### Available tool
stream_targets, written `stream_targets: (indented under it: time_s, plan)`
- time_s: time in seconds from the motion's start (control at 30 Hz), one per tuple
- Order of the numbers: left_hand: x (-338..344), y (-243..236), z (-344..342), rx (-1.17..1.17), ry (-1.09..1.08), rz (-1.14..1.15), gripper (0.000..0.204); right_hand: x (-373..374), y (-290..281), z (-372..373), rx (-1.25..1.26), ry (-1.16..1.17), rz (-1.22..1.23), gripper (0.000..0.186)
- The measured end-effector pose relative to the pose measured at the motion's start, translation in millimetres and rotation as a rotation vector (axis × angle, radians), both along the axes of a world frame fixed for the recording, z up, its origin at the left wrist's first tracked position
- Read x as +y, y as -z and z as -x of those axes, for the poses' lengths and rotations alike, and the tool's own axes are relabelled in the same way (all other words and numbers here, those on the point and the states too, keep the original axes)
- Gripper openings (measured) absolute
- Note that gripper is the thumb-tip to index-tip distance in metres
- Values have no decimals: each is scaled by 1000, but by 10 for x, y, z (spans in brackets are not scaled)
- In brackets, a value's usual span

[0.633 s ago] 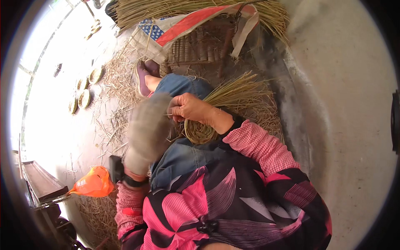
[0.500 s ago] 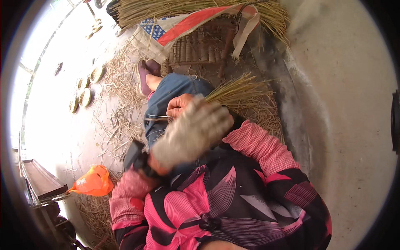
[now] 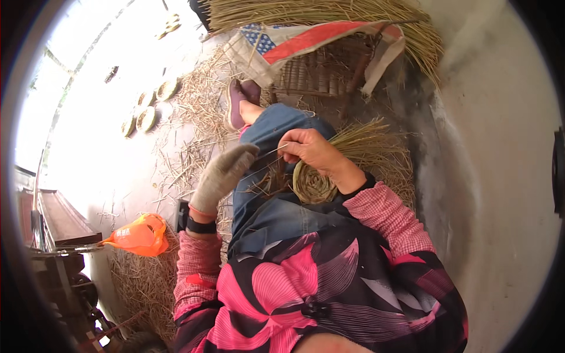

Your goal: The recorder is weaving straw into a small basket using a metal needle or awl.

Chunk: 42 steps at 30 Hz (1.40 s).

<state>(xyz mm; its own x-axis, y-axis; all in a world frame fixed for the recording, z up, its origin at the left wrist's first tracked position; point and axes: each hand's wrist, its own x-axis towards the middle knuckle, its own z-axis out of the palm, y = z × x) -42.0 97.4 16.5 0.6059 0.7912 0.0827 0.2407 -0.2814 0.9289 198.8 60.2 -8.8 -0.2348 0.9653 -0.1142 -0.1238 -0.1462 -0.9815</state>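
Note:
A small coiled disc of woven straw (image 3: 312, 183) rests on my lap, with a sheaf of loose straw stalks (image 3: 376, 147) fanning out from it to the right. My right hand (image 3: 309, 150), bare, pinches the rim of the coil and the straw there. My left hand (image 3: 222, 175) wears a grey knit glove and sits just left of the coil, fingers closed on a thin strand (image 3: 268, 156) that runs across to my right hand. My jeans-clad leg (image 3: 276, 126) stretches away, ending in a purple shoe (image 3: 238, 103).
Straw litter covers the ground at left. A big straw bundle (image 3: 329, 12) and a striped cloth over a woven basket (image 3: 329, 70) lie ahead. Finished small coils (image 3: 146, 117) sit on the bright floor. An orange plastic bag (image 3: 138, 235) lies lower left, a wall (image 3: 494, 176) right.
My gloved left hand swung up in front of the coil, then came back down to its left, drawing the thin strand. The right hand stayed on the coil.

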Motion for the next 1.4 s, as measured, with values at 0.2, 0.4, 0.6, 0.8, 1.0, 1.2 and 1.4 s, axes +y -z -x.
stream_targets:
  time_s: [0.2,0.4,0.6,0.8,1.0,1.2,1.4]
  plan:
    - [-316,-84,90,104,30,40,24,9,-32,-28,213,151,110,16]
    - [-515,-274,103,115,80,266,14,18,14,40,193,262,104,17]
    - [-615,-621,-9,-361,-28,486,13,-4,33,176,-18,262,-25,15]
    - [-37,-743,-390,-661,-277,283,14,-72,57,220,-384,106,-390,11]
    - [473,-308,-409,-455,-398,122,16,-95,-25,196,-526,27,-660,6]
    - [462,125,-315,-200,-317,279,16,-100,-32,188,-423,142,-697,6]
    - [244,142,-196,202,-261,-255,23,-90,-4,160,23,102,-351,8]
